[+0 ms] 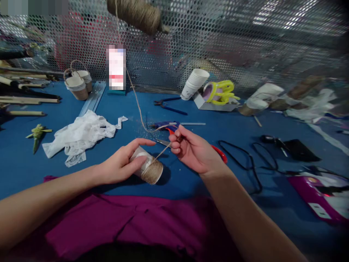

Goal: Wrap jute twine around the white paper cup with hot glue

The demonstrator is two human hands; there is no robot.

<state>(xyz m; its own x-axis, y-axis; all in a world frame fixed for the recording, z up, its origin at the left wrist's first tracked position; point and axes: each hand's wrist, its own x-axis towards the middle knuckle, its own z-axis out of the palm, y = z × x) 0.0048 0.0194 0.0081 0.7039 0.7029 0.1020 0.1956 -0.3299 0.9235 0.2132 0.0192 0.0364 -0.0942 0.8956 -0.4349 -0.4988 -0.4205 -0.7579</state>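
Note:
A white paper cup (140, 154) lies tilted on its side, its lower part wound with brown twine (152, 172). Around the cup's side, my left hand (122, 162) is closed, thumb and index finger on the white part. The fingers of my right hand (191, 147) pinch the twine strand (164, 149), which runs taut to the cup. From that hand the strand loops back and rises to a large twine spool (136, 16) hanging at the mesh. Behind my right hand lie a blue glue gun (166, 124) and red-handled scissors (220, 153), partly hidden.
White lace (81, 134) and a green sprig (37, 136) lie left. Twine-wrapped cups (77, 89), a phone (116, 69), pliers (171, 106), stacked cups (195, 83) and a box (215, 105) stand or lie along the mesh. At right are a black cable (253, 171) and purple device (308, 198).

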